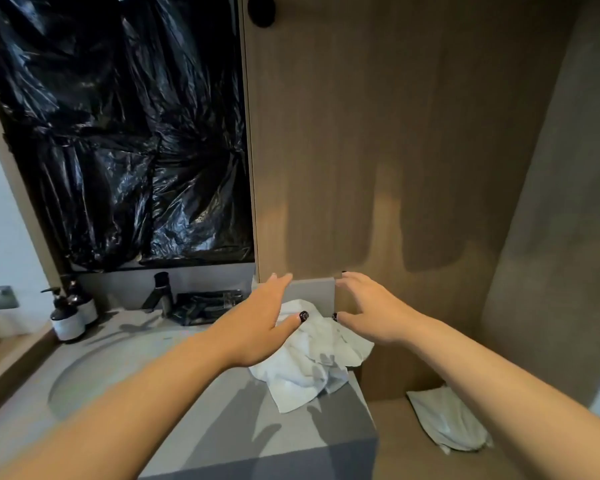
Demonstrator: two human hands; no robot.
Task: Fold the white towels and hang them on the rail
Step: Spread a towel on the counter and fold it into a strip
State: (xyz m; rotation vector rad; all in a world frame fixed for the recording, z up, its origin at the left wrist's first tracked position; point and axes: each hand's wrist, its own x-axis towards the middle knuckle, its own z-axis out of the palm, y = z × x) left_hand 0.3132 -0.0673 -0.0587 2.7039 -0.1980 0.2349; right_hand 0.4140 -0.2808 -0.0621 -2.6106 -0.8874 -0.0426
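A crumpled white towel (312, 362) lies on the right end of the grey vanity counter (243, 420), against the wooden wall. My left hand (257, 323) hovers over its left side with fingers straight and spread, holding nothing. My right hand (371, 310) reaches in over its upper right side, fingers spread and lightly bent, also holding nothing. A second white towel (447, 420) lies lower down to the right of the counter, partly behind my right forearm. No rail is in view.
A round basin (94, 375) is sunk into the counter at left, with a dark tap (161, 292) behind it. Two pump bottles (68, 317) stand at the far left. Black plastic sheeting (125, 133) covers the wall above. Wooden panelling (395, 150) closes the right.
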